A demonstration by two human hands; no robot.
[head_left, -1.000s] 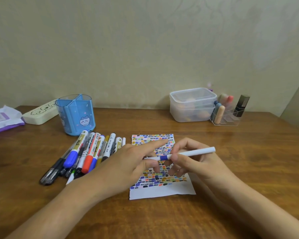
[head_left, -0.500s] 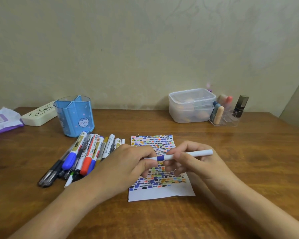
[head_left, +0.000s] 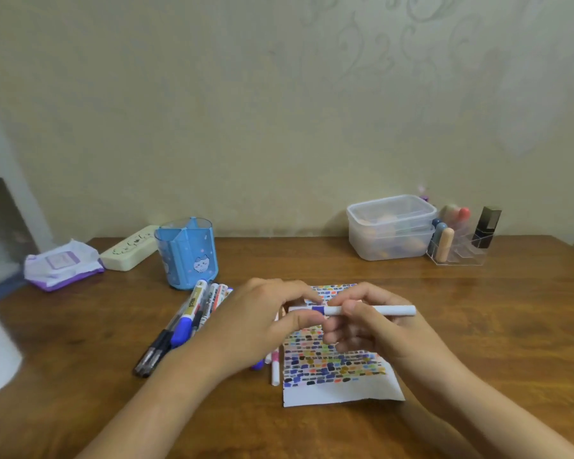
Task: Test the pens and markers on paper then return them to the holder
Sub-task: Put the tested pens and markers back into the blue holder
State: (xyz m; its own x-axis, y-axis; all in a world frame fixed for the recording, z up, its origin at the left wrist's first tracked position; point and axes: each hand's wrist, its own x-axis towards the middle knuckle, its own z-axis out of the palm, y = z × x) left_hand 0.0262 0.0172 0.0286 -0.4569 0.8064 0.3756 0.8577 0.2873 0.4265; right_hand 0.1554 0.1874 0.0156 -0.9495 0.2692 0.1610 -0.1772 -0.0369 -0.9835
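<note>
In front of you the brown wooden table carries a blue plastic pen holder, a row of loose pens and markers, a white paper sheet covered in coloured swatches, a lidded clear plastic box, a clear acrylic organiser, a cream case and a purple-white wipes pack.

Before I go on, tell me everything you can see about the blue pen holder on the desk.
The pen holder is a round cup of see-through blue plastic, split inside by walls into compartments, with a small cartoon cat printed on its front. It stands upright on the wooden desk, left of the paper and just behind the loose markers. No pens show above its rim. Neither hand touches it.
</note>
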